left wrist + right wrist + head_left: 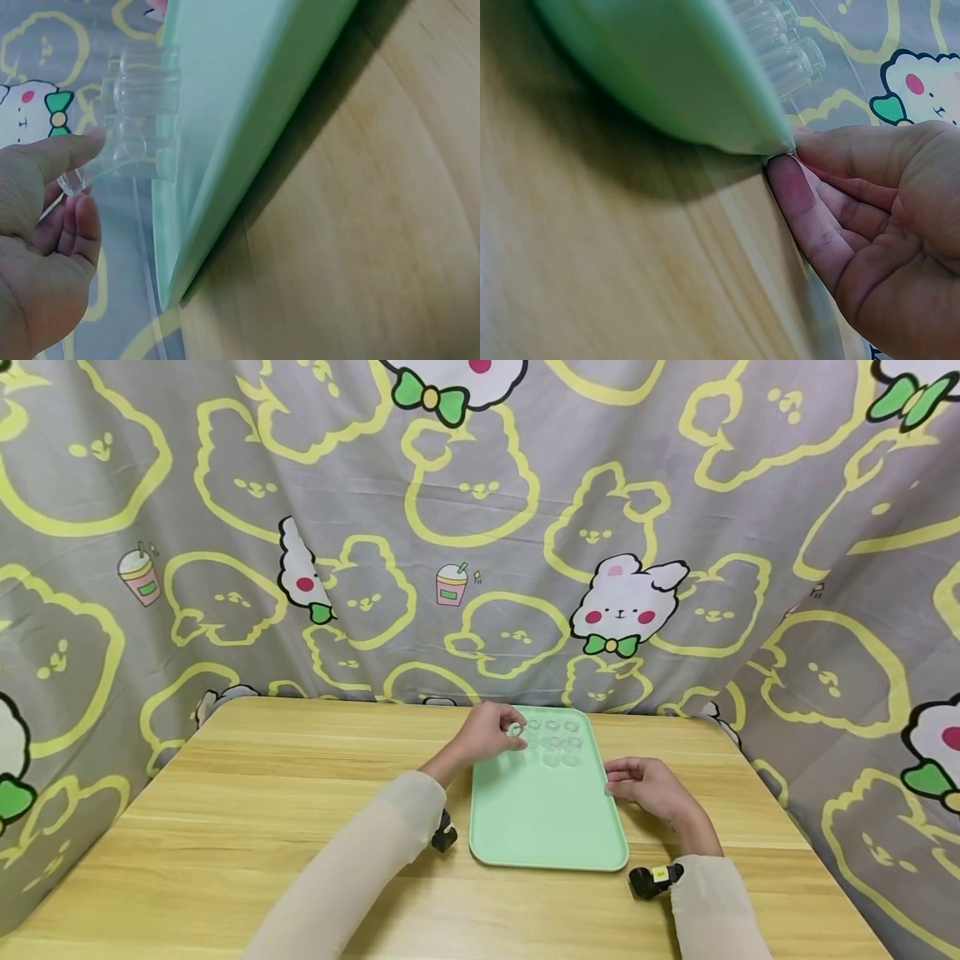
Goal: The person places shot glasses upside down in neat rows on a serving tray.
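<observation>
A light green tray (547, 827) lies on the table, with several small clear cups (572, 727) standing in rows at its far end. My left hand (486, 731) is over the tray's far left corner and pinches a clear cup (73, 181) by its rim between thumb and fingers. That cup is partly hidden by the fingers, and whether its base touches the tray is unclear. On the tray's right side, my right hand (651, 787) pinches the rim, thumb on top and index finger (791, 184) beneath it.
The wooden table (300, 777) extends on both sides of the tray. Behind its far edge hangs a grey curtain (360, 510) with yellow cartoon outlines. A black wrist camera (652, 881) sits on the right wrist, another camera (444, 832) on the left.
</observation>
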`<state>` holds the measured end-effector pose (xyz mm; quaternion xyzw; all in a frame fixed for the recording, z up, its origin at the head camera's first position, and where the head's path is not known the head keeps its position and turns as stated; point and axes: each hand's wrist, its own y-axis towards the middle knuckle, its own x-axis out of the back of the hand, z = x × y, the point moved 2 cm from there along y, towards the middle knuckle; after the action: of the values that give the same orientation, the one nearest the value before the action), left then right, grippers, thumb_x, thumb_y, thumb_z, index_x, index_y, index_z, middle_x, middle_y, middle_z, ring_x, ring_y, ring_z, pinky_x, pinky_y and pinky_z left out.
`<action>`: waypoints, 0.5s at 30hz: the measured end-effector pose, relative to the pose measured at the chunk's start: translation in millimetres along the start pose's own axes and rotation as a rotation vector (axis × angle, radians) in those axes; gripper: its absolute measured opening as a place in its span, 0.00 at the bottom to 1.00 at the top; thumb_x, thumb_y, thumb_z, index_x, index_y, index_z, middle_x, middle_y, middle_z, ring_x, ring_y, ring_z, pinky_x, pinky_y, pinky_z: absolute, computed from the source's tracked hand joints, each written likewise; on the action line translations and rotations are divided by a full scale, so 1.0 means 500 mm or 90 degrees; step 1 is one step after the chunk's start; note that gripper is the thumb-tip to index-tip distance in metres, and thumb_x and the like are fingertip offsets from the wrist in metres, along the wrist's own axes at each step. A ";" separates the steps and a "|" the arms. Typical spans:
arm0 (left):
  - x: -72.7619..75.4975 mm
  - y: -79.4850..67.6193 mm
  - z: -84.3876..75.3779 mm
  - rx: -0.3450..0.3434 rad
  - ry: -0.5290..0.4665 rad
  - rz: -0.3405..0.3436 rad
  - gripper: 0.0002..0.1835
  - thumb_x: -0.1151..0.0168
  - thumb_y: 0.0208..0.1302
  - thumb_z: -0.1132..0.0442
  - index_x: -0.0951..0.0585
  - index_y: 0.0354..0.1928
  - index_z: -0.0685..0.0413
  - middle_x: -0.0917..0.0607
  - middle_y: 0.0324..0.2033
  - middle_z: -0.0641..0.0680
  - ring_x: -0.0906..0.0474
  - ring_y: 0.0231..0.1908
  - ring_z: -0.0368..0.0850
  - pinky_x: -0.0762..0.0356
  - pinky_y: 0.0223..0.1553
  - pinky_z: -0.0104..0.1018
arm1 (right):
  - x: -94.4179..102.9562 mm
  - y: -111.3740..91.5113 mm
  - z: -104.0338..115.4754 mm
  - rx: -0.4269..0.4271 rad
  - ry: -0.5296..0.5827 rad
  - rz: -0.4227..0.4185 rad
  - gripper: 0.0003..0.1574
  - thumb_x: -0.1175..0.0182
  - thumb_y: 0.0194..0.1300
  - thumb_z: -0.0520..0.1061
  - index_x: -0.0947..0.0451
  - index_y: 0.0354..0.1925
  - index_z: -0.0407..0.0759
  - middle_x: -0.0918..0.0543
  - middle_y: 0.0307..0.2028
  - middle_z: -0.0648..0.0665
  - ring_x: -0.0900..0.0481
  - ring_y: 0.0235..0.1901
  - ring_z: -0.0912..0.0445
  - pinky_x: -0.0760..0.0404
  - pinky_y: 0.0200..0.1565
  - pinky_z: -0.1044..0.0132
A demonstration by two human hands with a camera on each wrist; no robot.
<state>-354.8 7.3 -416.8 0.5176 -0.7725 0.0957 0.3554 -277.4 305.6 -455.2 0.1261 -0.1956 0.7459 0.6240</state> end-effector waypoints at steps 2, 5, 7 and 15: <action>-0.004 0.003 -0.002 -0.009 0.011 0.006 0.15 0.22 0.58 0.65 0.11 0.48 0.57 0.15 0.37 0.51 0.27 0.34 0.43 0.27 0.38 0.36 | 0.001 0.000 -0.001 0.000 0.001 0.002 0.28 0.36 0.70 0.36 0.28 0.63 0.24 0.18 0.51 0.34 0.19 0.44 0.53 0.15 0.44 0.63; -0.011 0.009 -0.003 -0.020 0.029 0.011 0.16 0.22 0.57 0.64 0.10 0.48 0.56 0.13 0.42 0.49 0.24 0.38 0.42 0.23 0.42 0.35 | 0.001 0.001 -0.003 -0.003 0.003 0.002 0.28 0.36 0.70 0.36 0.28 0.64 0.24 0.19 0.51 0.33 0.19 0.45 0.52 0.15 0.44 0.63; -0.016 0.011 -0.004 -0.030 0.040 0.016 0.16 0.22 0.57 0.65 0.10 0.48 0.56 0.12 0.44 0.49 0.22 0.40 0.42 0.23 0.43 0.34 | 0.001 0.002 -0.004 -0.004 0.003 0.003 0.28 0.36 0.71 0.36 0.28 0.64 0.24 0.19 0.51 0.33 0.19 0.45 0.52 0.14 0.44 0.63; -0.030 0.011 -0.004 -0.039 0.036 0.031 0.17 0.22 0.54 0.69 0.10 0.48 0.57 0.20 0.39 0.53 0.29 0.30 0.40 0.27 0.34 0.30 | 0.000 0.003 -0.003 -0.006 0.008 0.001 0.28 0.36 0.70 0.36 0.28 0.63 0.24 0.18 0.51 0.33 0.19 0.44 0.53 0.15 0.43 0.63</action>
<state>-355.6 21.9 -423.5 0.4848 -0.7769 0.0949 0.3902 -278.7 306.3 -456.7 0.1188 -0.1953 0.7461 0.6253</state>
